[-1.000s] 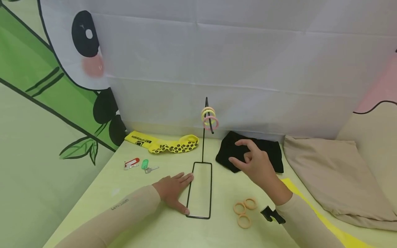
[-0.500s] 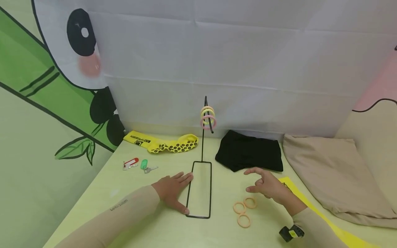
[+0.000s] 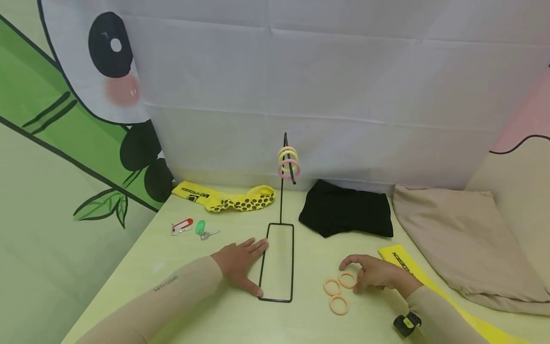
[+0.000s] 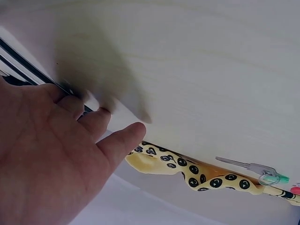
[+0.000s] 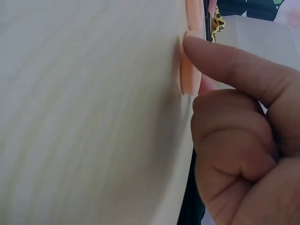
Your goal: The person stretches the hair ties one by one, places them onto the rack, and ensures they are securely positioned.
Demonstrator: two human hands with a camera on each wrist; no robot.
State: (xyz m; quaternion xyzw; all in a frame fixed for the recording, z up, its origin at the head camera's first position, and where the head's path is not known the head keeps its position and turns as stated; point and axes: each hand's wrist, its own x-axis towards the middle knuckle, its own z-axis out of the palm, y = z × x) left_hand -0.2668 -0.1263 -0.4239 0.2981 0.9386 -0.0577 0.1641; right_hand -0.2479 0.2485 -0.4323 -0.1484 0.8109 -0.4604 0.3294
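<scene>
A black wire stand [image 3: 277,262] stands on the pale yellow table [image 3: 172,277]. Yellow and pink rings [image 3: 288,162] hang on its hook. My left hand [image 3: 241,262] lies flat on the table, fingers straight, against the left side of the stand's base wire [image 4: 28,61]. Three orange rings lie right of the base. My right hand [image 3: 370,274] is down on the table with curled fingers on the rim of the rearmost orange ring [image 3: 346,280]. In the right wrist view a fingertip [image 5: 197,49] presses that ring's edge [image 5: 189,75].
A yellow dotted sock [image 3: 227,200] and tagged keys [image 3: 189,227] lie at the back left. A folded black cloth [image 3: 345,210] sits behind my right hand, a beige cloth [image 3: 464,243] at the right, a yellow band [image 3: 397,260] beside my wrist. A white backdrop closes the rear.
My right hand came down and back from above the black cloth to the orange rings, and its fingers curled onto one. My left hand stayed flat by the stand's base.
</scene>
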